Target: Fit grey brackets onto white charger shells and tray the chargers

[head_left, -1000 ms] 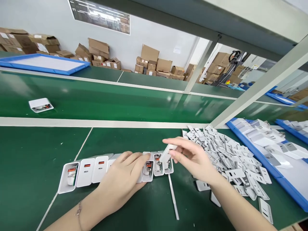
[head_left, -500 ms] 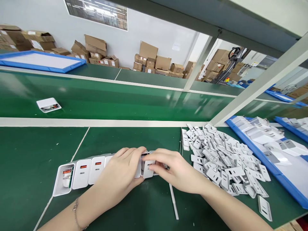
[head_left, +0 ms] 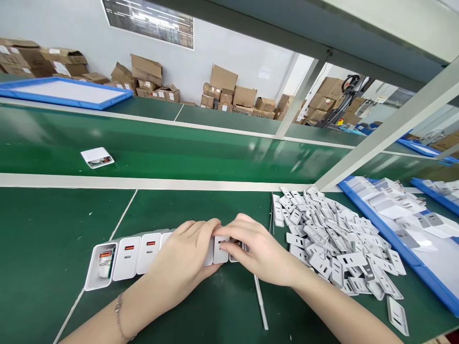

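Observation:
A row of white charger housings stands on the green table, with faceplates bearing an orange USB port and a smaller slot, such as the covered charger [head_left: 126,258]. At its left end, an open housing [head_left: 101,266] shows a circuit part inside. My left hand [head_left: 188,246] is wrapped over the middle of the row, hiding several chargers. Between the thumb and fingers of my right hand [head_left: 256,248] is a white faceplate [head_left: 220,252], sitting at the front of one housing. Just right of it, another housing [head_left: 234,256] is partly hidden by my fingers.
Loose white faceplates [head_left: 330,239] lie piled on the right. Beyond them, a blue-rimmed tray [head_left: 405,253] holds white plug housings. A thin silvery rod [head_left: 261,303] lies near my right wrist. One open white housing [head_left: 97,157] sits on the green strip behind the white rail [head_left: 179,183].
The faceplate in my right hand has gone from tilted before the housing's opening to lying flat against it. The white housing on the green strip has moved right. My left hand keeps its place.

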The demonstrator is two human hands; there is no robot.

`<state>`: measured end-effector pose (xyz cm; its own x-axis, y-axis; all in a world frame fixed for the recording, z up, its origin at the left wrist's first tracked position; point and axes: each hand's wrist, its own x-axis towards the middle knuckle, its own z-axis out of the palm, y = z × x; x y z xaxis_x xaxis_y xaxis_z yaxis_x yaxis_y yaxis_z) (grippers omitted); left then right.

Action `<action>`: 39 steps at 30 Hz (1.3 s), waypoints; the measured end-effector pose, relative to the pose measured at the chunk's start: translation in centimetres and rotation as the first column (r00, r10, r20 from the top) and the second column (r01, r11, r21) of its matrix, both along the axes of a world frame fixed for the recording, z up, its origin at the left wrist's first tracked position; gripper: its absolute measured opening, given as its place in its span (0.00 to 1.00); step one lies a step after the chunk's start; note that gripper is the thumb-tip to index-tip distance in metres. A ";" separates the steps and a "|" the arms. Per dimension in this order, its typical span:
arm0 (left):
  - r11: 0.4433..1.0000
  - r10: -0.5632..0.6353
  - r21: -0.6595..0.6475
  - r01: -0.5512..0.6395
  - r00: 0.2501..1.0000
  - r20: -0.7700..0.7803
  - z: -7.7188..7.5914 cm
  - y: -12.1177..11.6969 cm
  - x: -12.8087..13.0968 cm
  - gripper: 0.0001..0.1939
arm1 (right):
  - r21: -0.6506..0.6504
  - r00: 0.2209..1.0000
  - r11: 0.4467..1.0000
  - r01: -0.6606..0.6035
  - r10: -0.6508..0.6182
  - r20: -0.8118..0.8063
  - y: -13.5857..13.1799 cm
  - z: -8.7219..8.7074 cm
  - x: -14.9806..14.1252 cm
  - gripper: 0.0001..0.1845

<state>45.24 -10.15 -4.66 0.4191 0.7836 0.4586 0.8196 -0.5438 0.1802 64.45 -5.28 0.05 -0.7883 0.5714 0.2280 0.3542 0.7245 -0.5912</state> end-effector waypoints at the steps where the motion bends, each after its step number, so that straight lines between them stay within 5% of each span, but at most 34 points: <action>1: 1.000 0.004 0.004 -0.004 1.000 0.000 0.0 0.0 0.0 0.30 | 0.037 1.000 0.999 0.000 0.000 0.001 -0.1 -0.1 0.0 0.11; 8: 0.999 0.013 0.048 -0.012 1.000 -0.017 0.0 0.1 -0.1 0.31 | 0.453 0.992 0.890 0.060 -0.106 0.075 -0.8 -0.4 -0.2 0.14; 16: 0.998 0.007 0.055 -0.005 0.999 -0.047 0.3 0.1 0.0 0.31 | 0.735 0.975 0.678 0.014 -0.171 0.139 -2.9 -4.2 -1.0 0.25; 18: 0.998 0.003 0.061 0.000 0.998 -0.059 0.3 0.1 0.0 0.32 | 0.693 0.975 0.721 -0.019 -0.139 0.172 -2.9 -3.1 -0.5 0.27; 21: 0.997 -0.003 0.078 0.011 0.996 -0.089 0.6 0.1 -0.1 0.29 | 0.443 0.985 0.893 -0.082 0.005 0.172 -1.4 0.3 2.2 0.19; 23: 0.997 -0.015 0.070 0.025 0.991 -0.133 0.8 0.2 0.0 0.27 | 0.324 0.985 0.940 0.104 -0.143 0.099 0.4 2.2 5.0 0.18; 26: 0.998 -0.011 0.056 0.023 0.979 -0.203 1.0 0.3 0.3 0.25 | 0.331 0.823 0.860 0.389 -0.485 0.294 3.3 2.6 8.9 0.17; 29: 0.992 0.044 0.123 -0.006 0.950 -0.309 1.2 0.2 0.8 0.32 | 0.306 0.736 0.881 0.361 -0.470 0.487 5.2 0.7 10.8 0.22; 32: 0.970 0.149 0.242 -0.029 0.856 -0.495 1.2 -0.1 1.5 0.39 | 0.269 0.730 0.892 0.363 -0.452 0.513 5.8 -1.0 11.1 0.14; 35: 0.951 0.209 0.310 -0.008 0.756 -0.621 1.1 -0.4 2.0 0.41 | 0.244 0.731 0.891 0.384 -0.454 0.510 5.8 -1.5 10.8 0.10; 39: 0.960 0.211 0.278 -0.035 0.743 -0.635 0.7 -0.5 2.1 0.39 | 0.229 0.734 0.867 0.443 -0.497 0.464 5.7 -1.7 10.4 0.05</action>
